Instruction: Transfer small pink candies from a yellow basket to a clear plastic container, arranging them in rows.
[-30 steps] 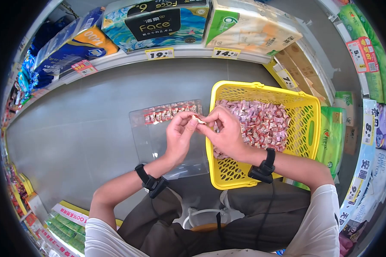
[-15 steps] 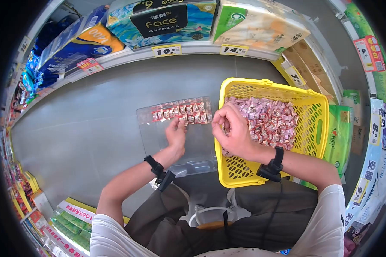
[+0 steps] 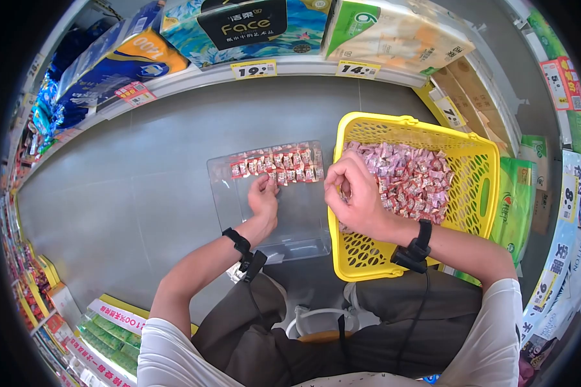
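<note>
A clear plastic tray (image 3: 239,222) lies on the floor in front of me, with red and white wrapped candies (image 3: 290,158) lined up in rows along its far side. My left hand (image 3: 263,198) is over the tray, its fingers pinched on a wrapped candy (image 3: 271,177) at the left end of the nearer row. At the left rim of the yellow basket (image 3: 345,266) is my right hand (image 3: 355,193), fingers curled together; whatever is inside them is hidden. Pink and red wrapped candies (image 3: 416,177) fill much of the basket.
Shelves with tissue packs (image 3: 242,32) and price tags (image 3: 254,69) curve along the far side. Green packs (image 3: 515,206) stand right of the basket. More green packs (image 3: 113,335) are at the lower left. A white stool (image 3: 323,316) shows between my legs.
My left fingertips have shifted slightly left and up by the nearer candy row. My right hand keeps its curled shape by the basket rim. The whole view has shifted a little.
</note>
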Action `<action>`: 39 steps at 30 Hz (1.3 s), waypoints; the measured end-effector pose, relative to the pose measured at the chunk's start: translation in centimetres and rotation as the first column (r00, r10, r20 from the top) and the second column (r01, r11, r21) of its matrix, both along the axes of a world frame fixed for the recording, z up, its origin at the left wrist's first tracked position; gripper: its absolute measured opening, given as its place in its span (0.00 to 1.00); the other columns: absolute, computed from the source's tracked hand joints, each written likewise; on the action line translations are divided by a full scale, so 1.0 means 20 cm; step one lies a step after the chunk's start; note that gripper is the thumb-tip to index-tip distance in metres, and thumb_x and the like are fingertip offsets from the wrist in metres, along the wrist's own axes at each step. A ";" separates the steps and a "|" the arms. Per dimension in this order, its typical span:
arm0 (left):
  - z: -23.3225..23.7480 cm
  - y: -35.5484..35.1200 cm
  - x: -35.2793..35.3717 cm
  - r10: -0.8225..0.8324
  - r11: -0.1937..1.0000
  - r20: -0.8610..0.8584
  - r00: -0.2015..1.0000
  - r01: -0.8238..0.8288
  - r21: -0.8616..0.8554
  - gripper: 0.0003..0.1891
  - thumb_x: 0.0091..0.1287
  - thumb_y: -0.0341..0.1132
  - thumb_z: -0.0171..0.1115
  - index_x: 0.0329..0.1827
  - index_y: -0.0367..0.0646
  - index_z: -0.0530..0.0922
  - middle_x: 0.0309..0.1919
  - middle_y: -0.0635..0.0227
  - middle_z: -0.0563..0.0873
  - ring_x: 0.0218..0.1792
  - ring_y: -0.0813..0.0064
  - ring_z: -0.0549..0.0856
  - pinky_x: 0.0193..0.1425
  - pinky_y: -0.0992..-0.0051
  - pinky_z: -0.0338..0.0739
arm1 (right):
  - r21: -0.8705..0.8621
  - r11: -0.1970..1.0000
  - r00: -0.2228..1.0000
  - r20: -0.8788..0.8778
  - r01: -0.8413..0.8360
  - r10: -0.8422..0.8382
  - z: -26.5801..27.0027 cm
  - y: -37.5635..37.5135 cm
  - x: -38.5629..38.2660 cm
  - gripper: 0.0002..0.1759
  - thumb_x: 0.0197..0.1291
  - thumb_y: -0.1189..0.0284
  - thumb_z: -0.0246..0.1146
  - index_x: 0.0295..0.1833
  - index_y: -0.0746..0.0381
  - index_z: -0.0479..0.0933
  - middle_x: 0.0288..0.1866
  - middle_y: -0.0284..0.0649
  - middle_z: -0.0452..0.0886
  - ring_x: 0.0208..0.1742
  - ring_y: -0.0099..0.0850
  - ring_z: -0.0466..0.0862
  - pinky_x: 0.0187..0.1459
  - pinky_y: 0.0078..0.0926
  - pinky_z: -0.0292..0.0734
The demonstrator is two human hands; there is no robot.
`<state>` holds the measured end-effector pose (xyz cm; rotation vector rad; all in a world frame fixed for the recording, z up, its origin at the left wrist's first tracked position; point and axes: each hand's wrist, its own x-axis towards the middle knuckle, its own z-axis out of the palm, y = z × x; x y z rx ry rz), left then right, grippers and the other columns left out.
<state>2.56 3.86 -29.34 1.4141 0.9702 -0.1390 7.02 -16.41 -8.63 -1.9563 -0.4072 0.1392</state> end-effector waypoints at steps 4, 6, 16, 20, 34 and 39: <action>0.02 -0.01 0.00 -0.004 0.999 -0.034 0.999 0.005 0.042 0.14 0.75 0.29 0.62 0.61 0.36 0.77 0.41 0.69 0.83 0.38 0.81 0.82 0.42 0.80 0.81 | -0.006 1.000 1.000 0.004 -0.010 0.011 -0.01 -0.01 0.00 0.09 0.57 0.83 0.63 0.41 0.63 0.72 0.39 0.40 0.71 0.38 0.31 0.78 0.41 0.27 0.74; 0.04 -0.01 0.01 0.001 0.998 -0.030 1.000 0.001 0.063 0.14 0.75 0.29 0.62 0.61 0.36 0.77 0.41 0.69 0.83 0.38 0.81 0.82 0.42 0.80 0.81 | 0.009 1.000 0.999 -0.029 -0.018 0.019 -0.01 -0.02 0.00 0.09 0.58 0.83 0.62 0.42 0.63 0.72 0.40 0.39 0.71 0.39 0.30 0.78 0.40 0.26 0.73; 0.01 0.03 -0.01 -0.024 0.999 -0.077 0.997 0.027 0.043 0.08 0.75 0.28 0.61 0.53 0.36 0.78 0.39 0.70 0.81 0.37 0.81 0.83 0.41 0.81 0.81 | 0.032 0.998 0.998 0.032 -0.057 0.056 -0.04 -0.04 0.00 0.09 0.59 0.83 0.62 0.44 0.63 0.72 0.41 0.39 0.71 0.38 0.29 0.77 0.39 0.25 0.73; -0.01 0.02 0.00 0.047 0.998 -0.018 0.999 -0.048 -0.035 0.09 0.75 0.28 0.61 0.54 0.36 0.77 0.39 0.69 0.81 0.38 0.81 0.84 0.42 0.81 0.83 | 0.037 0.996 0.996 0.040 -0.079 0.077 -0.06 -0.05 0.00 0.09 0.61 0.82 0.62 0.45 0.63 0.72 0.42 0.39 0.71 0.38 0.29 0.77 0.39 0.25 0.73; 0.36 0.04 0.01 -0.135 0.991 -0.112 0.985 0.135 -0.006 0.11 0.75 0.35 0.59 0.56 0.44 0.75 0.43 0.70 0.80 0.36 0.79 0.81 0.38 0.75 0.79 | 0.214 0.951 0.938 -0.314 0.222 -0.149 -0.18 -0.18 -0.02 0.04 0.71 0.76 0.56 0.47 0.65 0.72 0.37 0.34 0.75 0.36 0.21 0.75 0.38 0.22 0.71; 0.68 0.02 0.08 -0.225 0.974 -0.076 0.971 0.223 -0.037 0.12 0.75 0.38 0.57 0.57 0.44 0.74 0.42 0.70 0.80 0.36 0.78 0.81 0.39 0.73 0.78 | -0.124 0.950 0.745 -0.594 0.287 -0.303 -0.12 -0.24 0.08 0.10 0.67 0.72 0.58 0.48 0.65 0.78 0.35 0.35 0.80 0.34 0.24 0.78 0.39 0.27 0.75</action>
